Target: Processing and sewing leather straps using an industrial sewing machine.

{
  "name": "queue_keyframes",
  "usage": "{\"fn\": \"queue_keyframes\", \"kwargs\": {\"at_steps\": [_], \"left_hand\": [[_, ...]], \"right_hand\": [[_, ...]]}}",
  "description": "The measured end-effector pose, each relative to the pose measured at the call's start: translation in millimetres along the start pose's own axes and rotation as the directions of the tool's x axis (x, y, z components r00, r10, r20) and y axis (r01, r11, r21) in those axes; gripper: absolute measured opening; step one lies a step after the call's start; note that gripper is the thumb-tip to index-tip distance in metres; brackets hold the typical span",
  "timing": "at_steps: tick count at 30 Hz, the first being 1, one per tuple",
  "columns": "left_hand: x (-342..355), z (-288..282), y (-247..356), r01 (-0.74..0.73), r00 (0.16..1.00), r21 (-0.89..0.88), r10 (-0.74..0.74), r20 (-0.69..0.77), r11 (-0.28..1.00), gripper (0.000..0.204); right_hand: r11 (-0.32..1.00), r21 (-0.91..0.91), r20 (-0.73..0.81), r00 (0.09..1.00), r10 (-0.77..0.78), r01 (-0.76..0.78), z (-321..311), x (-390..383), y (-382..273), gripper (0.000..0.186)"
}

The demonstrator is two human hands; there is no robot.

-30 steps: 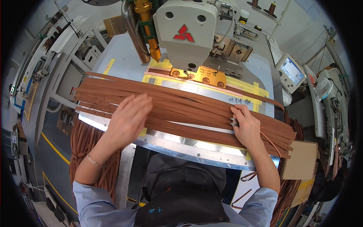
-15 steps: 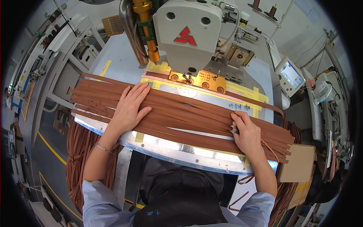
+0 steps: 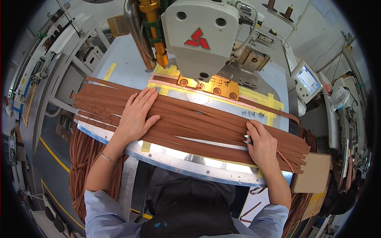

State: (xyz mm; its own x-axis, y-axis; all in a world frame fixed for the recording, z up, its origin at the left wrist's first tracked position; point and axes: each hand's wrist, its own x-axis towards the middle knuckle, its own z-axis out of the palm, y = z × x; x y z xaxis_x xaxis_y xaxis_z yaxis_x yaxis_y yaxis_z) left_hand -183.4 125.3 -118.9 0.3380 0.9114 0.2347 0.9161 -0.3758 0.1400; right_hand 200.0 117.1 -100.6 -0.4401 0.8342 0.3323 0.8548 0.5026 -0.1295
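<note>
Long flat brown straps (image 3: 190, 123) lie side by side across the machine bed, bunched loosely with a few gaps. My left hand (image 3: 137, 115) rests flat on their left part, fingers stretched out and holding nothing. Over the right part, my right hand (image 3: 262, 144) is curled around small metal thread snips (image 3: 247, 139), whose two pointed tips stick out to the left; most of the tool is hidden in the palm. Behind the straps, one brown strip (image 3: 274, 112) runs along a yellow clamp plate (image 3: 220, 88) under the sewing machine head (image 3: 200, 39).
Brown straps (image 3: 89, 174) hang in a bundle off the table's left side. At the right are a cardboard box (image 3: 313, 172), a control screen (image 3: 307, 79) and a small white fan (image 3: 339, 95). A co-worker's arm (image 3: 350, 174) shows at the far right. The metal table edge (image 3: 190, 158) curves before me.
The snips' tips show more clearly beside my right fingers. The needle parts under the machine head show less than before. My left hand stays flat in nearly the same place.
</note>
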Motion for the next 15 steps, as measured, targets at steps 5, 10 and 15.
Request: {"fn": "queue_keyframes", "kwargs": {"at_steps": [5,10,15], "left_hand": [[1,6,9,0.014,1.000,0.005,-0.014,-0.020,1.000,0.062],[0,3,14,0.036,0.999,-0.014,-0.036,-0.019,0.999,0.059],[2,6,24,0.027,1.000,-0.027,-0.027,-0.006,0.999,0.059]], "right_hand": [[0.998,-0.055,-0.006,0.999,-0.042,0.042,-1,-13,19,0.037],[1.000,-0.014,-0.020,1.000,-0.012,0.012,-3,-18,28,0.033],[0.997,-0.072,-0.019,1.000,-0.012,0.011,-4,-17,33,0.024]]}}
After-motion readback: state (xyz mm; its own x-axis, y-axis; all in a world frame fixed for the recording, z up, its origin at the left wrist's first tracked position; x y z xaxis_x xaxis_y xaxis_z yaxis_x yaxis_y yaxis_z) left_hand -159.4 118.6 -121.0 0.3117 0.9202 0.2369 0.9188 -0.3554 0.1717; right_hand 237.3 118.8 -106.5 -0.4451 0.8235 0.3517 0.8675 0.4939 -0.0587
